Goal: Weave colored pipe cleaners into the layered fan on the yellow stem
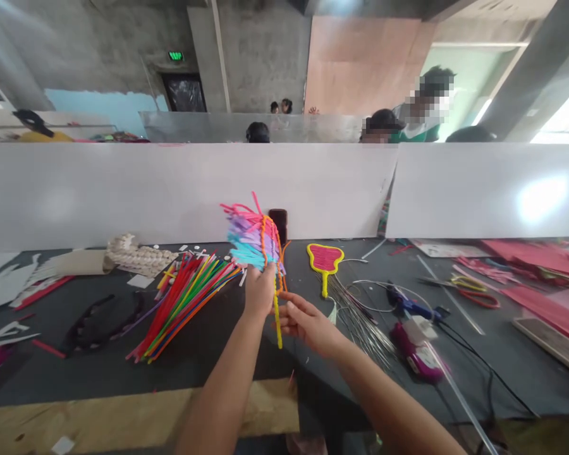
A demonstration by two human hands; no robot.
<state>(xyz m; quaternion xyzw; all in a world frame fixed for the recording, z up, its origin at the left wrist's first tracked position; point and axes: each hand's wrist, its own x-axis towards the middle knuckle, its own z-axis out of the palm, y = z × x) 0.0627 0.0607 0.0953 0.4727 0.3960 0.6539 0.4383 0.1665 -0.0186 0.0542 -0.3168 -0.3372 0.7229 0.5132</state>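
Raised over the middle of the table is a fan-shaped pipe-cleaner craft, its fuzzy stems running pink, purple and light blue. A twisted orange pipe cleaner edges its right side, and a yellow stem hangs below like a handle. My left hand is closed round the lower part of the craft. Close by, my right hand has its thumb and forefinger at the yellow stem, just under the orange end. The fingertips partly hide what they pinch there.
Left lies a bundle of coloured pipe cleaners beside a dark headband. Right are a finished pink-and-yellow fan, metal wires, a blue glue gun, a magenta device and scissors. A phone leans against the white partition.
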